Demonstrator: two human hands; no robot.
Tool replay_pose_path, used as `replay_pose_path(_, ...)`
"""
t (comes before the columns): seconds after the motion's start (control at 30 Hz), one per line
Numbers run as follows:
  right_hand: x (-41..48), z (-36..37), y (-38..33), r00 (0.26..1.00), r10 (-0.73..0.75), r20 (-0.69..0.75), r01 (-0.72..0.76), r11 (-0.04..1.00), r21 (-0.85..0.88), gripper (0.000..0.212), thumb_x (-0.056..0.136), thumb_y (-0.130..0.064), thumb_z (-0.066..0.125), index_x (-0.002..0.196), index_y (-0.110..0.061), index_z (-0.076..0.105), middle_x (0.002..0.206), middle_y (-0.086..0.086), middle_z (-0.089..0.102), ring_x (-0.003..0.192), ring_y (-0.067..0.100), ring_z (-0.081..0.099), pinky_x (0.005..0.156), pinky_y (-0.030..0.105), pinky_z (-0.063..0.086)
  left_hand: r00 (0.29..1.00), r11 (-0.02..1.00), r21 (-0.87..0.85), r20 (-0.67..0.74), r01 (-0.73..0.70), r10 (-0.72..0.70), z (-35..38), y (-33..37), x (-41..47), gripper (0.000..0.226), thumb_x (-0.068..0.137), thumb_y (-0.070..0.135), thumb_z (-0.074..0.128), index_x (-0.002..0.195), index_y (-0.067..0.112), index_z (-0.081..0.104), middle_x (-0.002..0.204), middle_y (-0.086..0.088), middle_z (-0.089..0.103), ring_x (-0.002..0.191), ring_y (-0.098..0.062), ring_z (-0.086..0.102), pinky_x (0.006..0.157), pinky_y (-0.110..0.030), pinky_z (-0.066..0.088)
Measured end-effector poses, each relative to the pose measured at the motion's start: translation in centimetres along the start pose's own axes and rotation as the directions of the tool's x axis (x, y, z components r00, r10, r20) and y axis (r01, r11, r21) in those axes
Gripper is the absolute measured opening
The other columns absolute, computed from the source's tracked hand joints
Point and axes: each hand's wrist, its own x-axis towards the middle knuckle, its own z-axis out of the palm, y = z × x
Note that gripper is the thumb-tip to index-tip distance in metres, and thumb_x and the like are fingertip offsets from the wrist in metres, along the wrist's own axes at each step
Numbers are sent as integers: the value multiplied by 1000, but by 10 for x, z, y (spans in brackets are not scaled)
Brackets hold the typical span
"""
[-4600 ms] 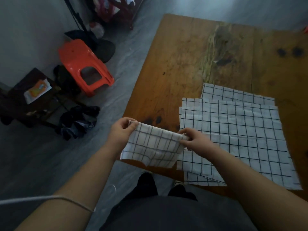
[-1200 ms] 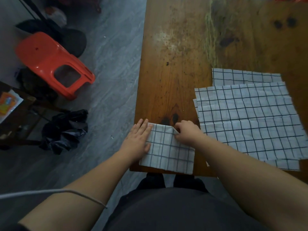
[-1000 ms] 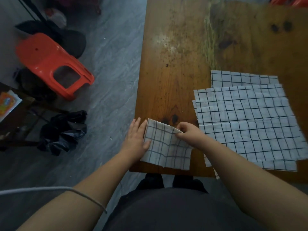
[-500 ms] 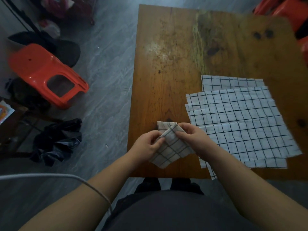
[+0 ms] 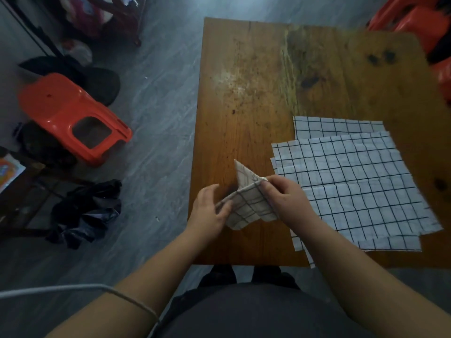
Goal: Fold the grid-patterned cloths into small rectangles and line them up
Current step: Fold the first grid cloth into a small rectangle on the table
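Observation:
A small white cloth with a black grid (image 5: 249, 203), partly folded, is held just above the near left part of the wooden table (image 5: 244, 93). My left hand (image 5: 210, 211) pinches its left edge. My right hand (image 5: 285, 198) pinches its right side, and one corner of the cloth sticks up past my fingers. To the right lies a stack of several unfolded grid cloths (image 5: 353, 181), spread flat and overlapping; my right forearm crosses its near left corner.
Left of the table, on the grey floor, stand an orange plastic stool (image 5: 73, 118) and a black crumpled bag (image 5: 85, 213). Orange chairs (image 5: 424, 23) show at the far right corner. A white cable (image 5: 73, 287) runs over my left forearm.
The folded cloth lay flat at the table's near edge under both hands. Now both hands have lifted it, turned it and pinch its edges, one corner pointing up.

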Motion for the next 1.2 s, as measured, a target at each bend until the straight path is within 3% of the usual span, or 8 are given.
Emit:
replay_pose_path(0.1,-1,-2,2,995,96,-32,-89,980,180,21,102,-29,53,96,-22,73,95,2,69,93,22,64,78,43,54,927,818,-435,159,376,-341,3,-7,7,59,103,45,47,153,20,28,149,-11,44,121,-22,52,101,-42,45)
replay_pose_path(0.23,-2,-1,21,976,219,-5,-208,934,292,25,103,-32,50,103,-20,73,105,11,70,102,31,65,89,54,54,880,493,-730,367,474,-302,4,-3,13,35,106,41,42,134,22,48,130,-10,60,116,-29,59,90,-44,52)
replay_pose_path(0.37,-4,0,40,955,295,31,-292,916,273,26,103,-32,50,106,-17,71,106,13,69,104,33,65,90,55,57,945,670,-667,244,327,-218,1,-2,22,34,102,36,53,130,19,59,128,-5,64,119,-25,59,105,-46,48)
replay_pose_path(0.67,4,6,55,931,364,-39,-352,920,171,20,102,-31,52,113,-20,65,108,2,67,103,22,63,94,52,55,984,844,-510,131,168,-116,-19,-2,20,14,95,26,65,109,27,66,111,7,70,103,-10,64,80,-27,53)
replay_pose_path(0.83,6,12,55,906,418,-65,-396,892,218,23,103,-37,51,109,-20,65,109,6,65,107,27,61,96,55,54,985,832,-529,49,168,-167,-15,-5,16,14,97,17,64,111,18,67,107,4,70,100,-13,64,84,-29,54)
replay_pose_path(1.0,5,20,56,830,546,113,-493,623,608,31,103,-36,51,124,-15,60,125,17,61,117,37,59,99,58,51,951,699,-657,99,283,-292,-13,-14,17,17,95,16,66,110,13,71,113,-11,70,111,-31,64,96,-48,54)
replay_pose_path(1.1,1,21,54,863,505,16,-463,777,427,15,103,-36,51,108,-26,61,119,9,61,113,30,59,98,54,53,937,692,-643,129,327,-323,-15,-14,18,22,95,26,66,112,12,69,116,-14,67,113,-35,61,98,-57,52)
replay_pose_path(1.2,0,23,56,897,433,-94,-399,881,254,14,101,-30,55,113,-23,60,114,2,63,108,23,61,93,46,56,945,791,-537,37,293,-325,-18,-12,18,25,96,24,65,118,14,59,118,-8,65,112,-28,61,95,-47,55)
